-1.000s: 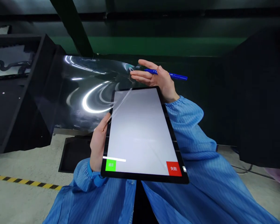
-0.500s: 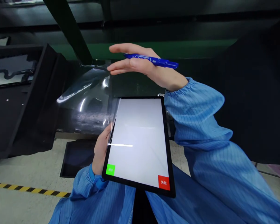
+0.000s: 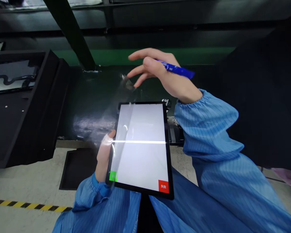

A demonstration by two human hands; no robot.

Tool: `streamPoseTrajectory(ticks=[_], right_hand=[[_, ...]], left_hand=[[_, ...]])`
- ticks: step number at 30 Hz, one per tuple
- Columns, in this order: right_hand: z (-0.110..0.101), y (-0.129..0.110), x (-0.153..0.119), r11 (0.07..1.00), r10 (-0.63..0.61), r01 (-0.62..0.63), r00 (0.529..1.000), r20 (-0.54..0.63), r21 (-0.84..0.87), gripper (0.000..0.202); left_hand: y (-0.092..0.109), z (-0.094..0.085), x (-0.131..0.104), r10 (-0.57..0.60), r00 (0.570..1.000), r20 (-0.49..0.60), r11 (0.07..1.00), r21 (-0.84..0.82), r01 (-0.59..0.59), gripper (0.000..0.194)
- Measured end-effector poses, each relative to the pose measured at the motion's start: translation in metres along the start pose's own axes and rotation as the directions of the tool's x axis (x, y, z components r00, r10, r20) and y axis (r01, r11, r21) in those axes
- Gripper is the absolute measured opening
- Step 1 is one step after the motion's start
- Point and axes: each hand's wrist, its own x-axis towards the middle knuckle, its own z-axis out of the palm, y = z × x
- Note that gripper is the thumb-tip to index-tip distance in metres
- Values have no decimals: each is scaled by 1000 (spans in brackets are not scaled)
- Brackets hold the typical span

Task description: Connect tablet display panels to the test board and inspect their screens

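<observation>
My left hand (image 3: 104,157) grips a tablet (image 3: 145,145) by its left edge, thumb at the rim; its other fingers are hidden behind. The screen is lit white, with a green square at the lower left and a red one at the lower right. Over the left part of the screen lies a clear plastic film (image 3: 123,132), partly smeared by motion. Above the tablet, my right hand (image 3: 160,69) keeps a blue marker (image 3: 178,69) tucked by the thumb. Its lower fingertips touch the film's upper corner; how firmly they pinch it I cannot tell.
A black box (image 3: 42,103) with device parts stands at the left. Behind the tablet runs a dark green bench (image 3: 97,87) with a green post (image 3: 70,35). Small metal parts (image 3: 172,121) lie right of the tablet. Yellow-black tape (image 3: 26,204) marks the floor.
My right hand has moved right and slightly down, and its lower fingers have spread. The film has swung from the left onto the screen. The tablet has shifted slightly left.
</observation>
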Motion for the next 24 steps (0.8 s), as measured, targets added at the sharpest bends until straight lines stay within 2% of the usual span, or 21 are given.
streamPoseTrajectory(ticks=[1, 3, 5, 6, 7, 8, 9, 10, 12, 15, 18, 21, 22, 24], right_hand=[[-6, -5, -7, 995, 10, -22, 993, -120, -97, 42], [-15, -18, -22, 965, -35, -51, 947, -320, -257, 31], [-16, -30, -39, 930, -127, -20, 920, -370, -368, 26], [-12, -33, -47, 906, -164, 8, 928, -334, -422, 28], [-4, -35, -55, 885, -164, 29, 954, -251, -465, 28], [7, -33, -62, 861, -118, 50, 988, -103, -505, 28], [20, -30, -69, 846, -110, 87, 994, -12, -526, 25], [34, -24, -75, 833, -89, 123, 992, 89, -539, 29], [59, -12, -86, 700, -89, 270, 952, 293, -661, 37], [78, 2, -100, 522, -158, 384, 921, 356, -761, 18], [76, 3, -111, 484, -276, 408, 911, 307, -774, 23], [63, -4, -122, 539, -355, 382, 911, 209, -750, 20], [56, -6, -127, 571, -352, 332, 925, 142, -751, 20], [39, -4, -137, 621, -290, 150, 956, -47, -769, 23]], left_hand=[[0, -2, 2, -7, 1000, 0, 1000, -11, 7, 39], [-1, -7, 7, 1, 1000, -15, 997, -72, -2, 42], [-2, -11, 13, 21, 999, -41, 988, -153, -27, 41], [-2, -13, 15, 25, 999, -42, 981, -189, -32, 41], [-2, -14, 17, 22, 999, -30, 976, -216, -28, 41], [-2, -15, 19, 17, 1000, -10, 973, -229, -19, 43], [-2, -15, 20, 7, 1000, 12, 972, -234, -4, 46], [-2, -15, 22, -2, 1000, 28, 972, -234, 8, 50], [-1, -17, 23, -23, 999, 47, 974, -225, 33, 56], [1, -21, 26, -7, 998, 62, 974, -225, 20, 57], [2, -26, 30, 51, 994, 97, 970, -241, -27, 55], [4, -29, 32, 91, 986, 141, 971, -232, -56, 53], [4, -30, 33, 89, 983, 159, 974, -219, -53, 53], [5, -33, 35, 79, 980, 180, 983, -175, -47, 53]])
